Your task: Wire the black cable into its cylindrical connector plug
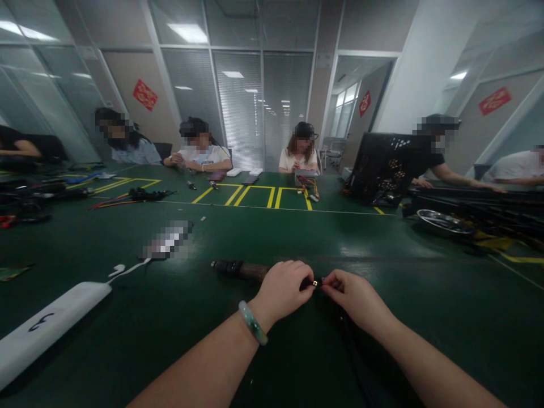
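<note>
Well before the bench's (pixel 263 238) far edge, left fingers (pixel 302 270) grip a black piece (pixel 306 281), long axis sideways, gold tip pointing right. Right fingers (pixel 336 277) pinch a small dark part (pixel 323 279).

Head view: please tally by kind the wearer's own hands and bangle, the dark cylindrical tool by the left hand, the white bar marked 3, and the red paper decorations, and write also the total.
Own hands, left hand and right hand: 2
Green-and-white bangle: 1
Dark cylindrical tool, partly hidden: 1
White bar marked 3: 1
Red paper decorations: 3
Total: 8
</note>
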Motion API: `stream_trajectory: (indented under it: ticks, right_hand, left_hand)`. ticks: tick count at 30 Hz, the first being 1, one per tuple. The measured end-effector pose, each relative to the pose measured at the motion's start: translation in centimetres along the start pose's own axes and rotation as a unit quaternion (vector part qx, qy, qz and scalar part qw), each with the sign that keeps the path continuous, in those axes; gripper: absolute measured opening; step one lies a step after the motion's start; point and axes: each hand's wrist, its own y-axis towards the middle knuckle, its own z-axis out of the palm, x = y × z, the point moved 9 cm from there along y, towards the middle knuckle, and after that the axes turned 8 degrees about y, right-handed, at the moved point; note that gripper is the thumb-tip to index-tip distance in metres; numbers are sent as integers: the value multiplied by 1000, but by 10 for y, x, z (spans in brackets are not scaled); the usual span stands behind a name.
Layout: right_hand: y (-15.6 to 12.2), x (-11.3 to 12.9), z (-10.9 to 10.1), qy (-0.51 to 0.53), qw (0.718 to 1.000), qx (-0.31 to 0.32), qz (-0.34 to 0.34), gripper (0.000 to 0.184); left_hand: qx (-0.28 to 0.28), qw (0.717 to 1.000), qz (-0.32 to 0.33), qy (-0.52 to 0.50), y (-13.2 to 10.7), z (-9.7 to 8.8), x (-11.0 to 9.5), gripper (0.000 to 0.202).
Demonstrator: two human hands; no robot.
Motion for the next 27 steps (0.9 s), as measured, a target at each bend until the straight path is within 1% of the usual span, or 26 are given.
stream_trajectory:
  ticks: [5, 7, 11, 15, 21, 27]
  right_hand:
    - [7, 8, -1, -22, 999, -16, -26, 11]
    - [9, 7, 1, -12, 999, -10, -29, 11]
    - [8, -5, 8, 27, 1000, 10, -2, 13]
    - [6, -14, 9, 59, 998, 13, 23, 15]
    - [6, -14, 10, 71, 997, 37, 19, 15]
    - [3, -11, 20, 123, 991, 49, 11, 19]
  left_hand:
    - [-9, 1000, -9, -7, 1, -1, 2, 8]
    - [-10, 1000, -11, -8, 2, 0, 3, 7]
    - [-7, 1000, -10, -15, 2, 1, 3, 5]
    - [-5, 1000, -4, -17, 1, 2, 2, 6]
    - [3, 1000, -2, -3, 2, 3, 3, 7]
    - [13, 999, 6, -38, -1, -1, 2, 8]
